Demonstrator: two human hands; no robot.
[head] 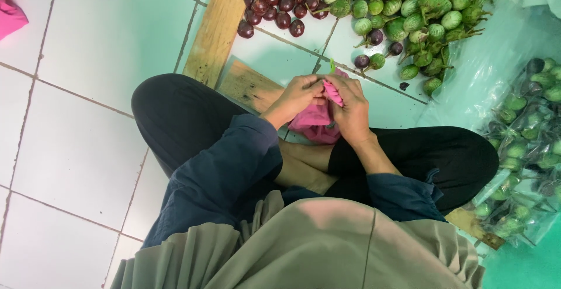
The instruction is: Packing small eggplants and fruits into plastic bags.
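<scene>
below, both hands, left and right, pinch a pink bag over white floor tiles near green eggplants.

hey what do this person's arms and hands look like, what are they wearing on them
Both the left hand and the right hand are bare, with no gloves, rings or watch visible. Dark navy-blue sleeves of loose, creased fabric are pushed up toward the elbows, leaving both forearms uncovered.
</scene>
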